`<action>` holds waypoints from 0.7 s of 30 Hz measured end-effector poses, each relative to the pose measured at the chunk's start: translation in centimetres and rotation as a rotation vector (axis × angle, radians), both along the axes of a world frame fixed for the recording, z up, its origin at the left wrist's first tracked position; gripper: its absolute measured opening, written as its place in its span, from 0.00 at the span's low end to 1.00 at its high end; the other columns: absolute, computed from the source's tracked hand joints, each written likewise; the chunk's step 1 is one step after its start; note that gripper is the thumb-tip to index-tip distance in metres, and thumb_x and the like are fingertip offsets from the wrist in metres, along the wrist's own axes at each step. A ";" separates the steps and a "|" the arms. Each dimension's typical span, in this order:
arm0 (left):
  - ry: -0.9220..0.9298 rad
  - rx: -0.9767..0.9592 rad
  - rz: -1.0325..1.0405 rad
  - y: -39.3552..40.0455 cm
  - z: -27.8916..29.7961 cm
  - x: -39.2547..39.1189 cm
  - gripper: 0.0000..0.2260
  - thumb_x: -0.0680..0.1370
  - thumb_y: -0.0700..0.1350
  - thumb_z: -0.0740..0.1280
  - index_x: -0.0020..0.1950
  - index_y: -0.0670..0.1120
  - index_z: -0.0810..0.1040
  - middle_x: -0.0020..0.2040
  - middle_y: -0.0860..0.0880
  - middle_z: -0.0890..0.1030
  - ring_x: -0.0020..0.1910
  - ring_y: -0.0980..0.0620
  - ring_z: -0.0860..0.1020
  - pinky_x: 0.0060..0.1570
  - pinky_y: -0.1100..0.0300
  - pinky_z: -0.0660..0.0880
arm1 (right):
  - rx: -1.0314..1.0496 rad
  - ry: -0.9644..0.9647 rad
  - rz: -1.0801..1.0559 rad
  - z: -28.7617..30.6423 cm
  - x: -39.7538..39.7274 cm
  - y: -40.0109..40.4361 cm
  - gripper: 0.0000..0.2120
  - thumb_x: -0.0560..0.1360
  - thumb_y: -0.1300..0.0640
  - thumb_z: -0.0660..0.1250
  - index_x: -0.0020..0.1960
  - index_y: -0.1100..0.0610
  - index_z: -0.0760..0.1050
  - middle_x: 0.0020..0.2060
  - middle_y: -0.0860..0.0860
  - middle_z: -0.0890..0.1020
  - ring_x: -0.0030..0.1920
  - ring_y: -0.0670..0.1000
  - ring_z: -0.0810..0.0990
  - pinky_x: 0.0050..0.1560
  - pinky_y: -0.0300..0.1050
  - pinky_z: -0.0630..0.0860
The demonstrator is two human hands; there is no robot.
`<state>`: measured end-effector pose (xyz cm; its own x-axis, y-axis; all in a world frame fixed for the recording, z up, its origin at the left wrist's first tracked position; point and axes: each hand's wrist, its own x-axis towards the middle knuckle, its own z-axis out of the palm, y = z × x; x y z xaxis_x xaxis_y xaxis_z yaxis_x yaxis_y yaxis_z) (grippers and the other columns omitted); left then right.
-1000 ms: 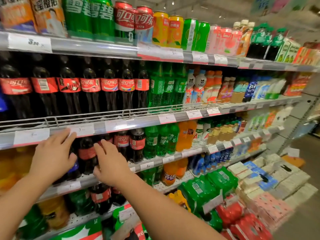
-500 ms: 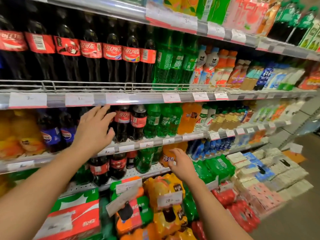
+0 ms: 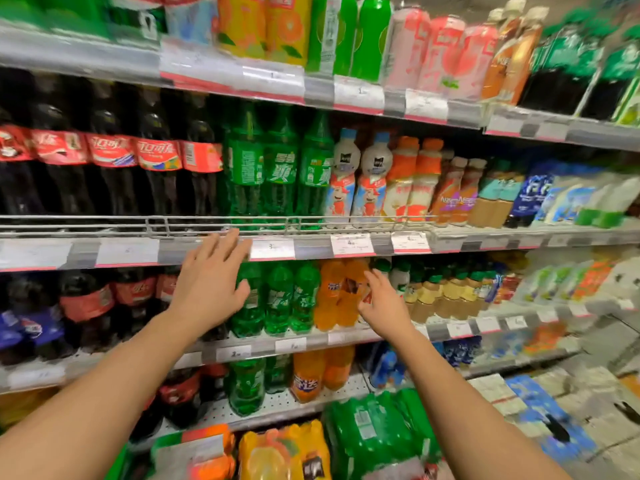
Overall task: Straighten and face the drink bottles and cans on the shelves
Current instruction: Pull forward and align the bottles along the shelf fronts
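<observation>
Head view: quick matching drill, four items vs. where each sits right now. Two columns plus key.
Items
1. left hand
2. right hand
3. large cola bottles
4. orange cans

Places
A. top shelf
B. in front of the small orange soda bottles
C. shelf behind the wire rail, left part
D. fingers open, in front of the small green bottles, fingertips up at the price strip

Pairs: 1-D, 2-B, 3-C, 4-A
</observation>
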<state>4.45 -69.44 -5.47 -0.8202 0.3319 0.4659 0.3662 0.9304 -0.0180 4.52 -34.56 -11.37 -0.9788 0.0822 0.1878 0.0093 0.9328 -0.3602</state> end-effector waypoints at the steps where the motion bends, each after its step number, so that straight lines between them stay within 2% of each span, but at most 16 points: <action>1: -0.009 -0.002 0.043 0.7 -0.4 -0.2 0.33 0.74 0.52 0.71 0.77 0.49 0.67 0.79 0.43 0.65 0.75 0.37 0.65 0.69 0.38 0.67 | 0.009 -0.023 0.014 -0.1 -0.9 0.7 0.36 0.79 0.52 0.66 0.82 0.55 0.55 0.82 0.52 0.54 0.76 0.55 0.66 0.67 0.51 0.71; 2: -0.011 -0.002 0.078 1.2 -0.7 -0.2 0.34 0.73 0.53 0.72 0.78 0.49 0.66 0.79 0.43 0.64 0.75 0.37 0.65 0.69 0.38 0.66 | 0.008 -0.044 0.027 -0.2 -1.8 1.2 0.37 0.79 0.51 0.66 0.82 0.55 0.53 0.82 0.52 0.52 0.75 0.56 0.67 0.67 0.52 0.71; 4: 0.004 -0.013 0.118 1.6 -1.4 -0.3 0.36 0.71 0.52 0.74 0.78 0.48 0.67 0.79 0.43 0.64 0.75 0.36 0.66 0.68 0.38 0.66 | -0.079 -0.042 0.041 -0.5 -3.4 2.1 0.39 0.78 0.50 0.68 0.82 0.55 0.52 0.80 0.54 0.59 0.73 0.57 0.69 0.66 0.52 0.71; 7: 0.022 -0.028 0.124 1.6 -1.6 -0.5 0.38 0.71 0.50 0.74 0.79 0.50 0.66 0.80 0.45 0.63 0.76 0.38 0.66 0.68 0.37 0.67 | -0.270 0.047 -0.011 -0.1 -5.5 3.0 0.36 0.76 0.49 0.73 0.78 0.55 0.62 0.68 0.55 0.75 0.65 0.58 0.76 0.59 0.49 0.74; 10: 0.013 -0.016 0.138 1.8 -1.7 -0.6 0.37 0.72 0.51 0.73 0.80 0.50 0.65 0.81 0.45 0.61 0.76 0.38 0.65 0.68 0.36 0.68 | -0.261 -0.074 -0.031 1.0 -8.0 3.8 0.31 0.74 0.47 0.75 0.70 0.57 0.68 0.59 0.56 0.80 0.57 0.57 0.80 0.50 0.47 0.76; 13: -0.004 -0.019 0.131 1.6 -1.6 -0.7 0.36 0.71 0.54 0.67 0.79 0.51 0.65 0.81 0.46 0.61 0.75 0.38 0.66 0.67 0.35 0.69 | -0.191 -0.241 -0.022 1.7 -9.8 3.8 0.29 0.72 0.45 0.77 0.65 0.57 0.70 0.54 0.55 0.80 0.47 0.53 0.80 0.42 0.46 0.79; 16: -0.007 -0.011 0.119 1.2 -1.6 -0.8 0.35 0.71 0.54 0.65 0.79 0.51 0.67 0.81 0.48 0.62 0.75 0.38 0.67 0.67 0.36 0.70 | -0.139 -0.288 -0.037 1.6 -10.2 3.2 0.22 0.75 0.51 0.75 0.64 0.55 0.70 0.42 0.49 0.75 0.33 0.43 0.74 0.27 0.35 0.70; 17: -0.005 -0.008 0.117 1.3 -1.6 -0.9 0.35 0.70 0.54 0.65 0.78 0.51 0.67 0.80 0.48 0.62 0.74 0.38 0.68 0.67 0.36 0.70 | -0.131 -0.277 -0.038 1.5 -10.4 3.3 0.20 0.76 0.53 0.75 0.63 0.54 0.71 0.39 0.47 0.73 0.31 0.42 0.72 0.25 0.34 0.68; 19: -0.011 -0.003 0.118 1.3 -1.6 -0.9 0.35 0.70 0.55 0.64 0.78 0.52 0.68 0.80 0.48 0.63 0.74 0.38 0.68 0.66 0.36 0.70 | -0.115 -0.287 -0.034 1.1 -10.8 3.5 0.16 0.76 0.53 0.75 0.59 0.54 0.73 0.36 0.47 0.75 0.29 0.42 0.75 0.26 0.35 0.71; 21: -0.022 0.000 0.123 1.3 -1.5 -1.0 0.35 0.70 0.55 0.63 0.78 0.52 0.68 0.80 0.48 0.62 0.75 0.39 0.67 0.67 0.36 0.70 | -0.128 -0.292 0.007 1.1 -10.9 3.8 0.18 0.74 0.52 0.76 0.59 0.54 0.74 0.41 0.47 0.78 0.33 0.44 0.78 0.30 0.39 0.77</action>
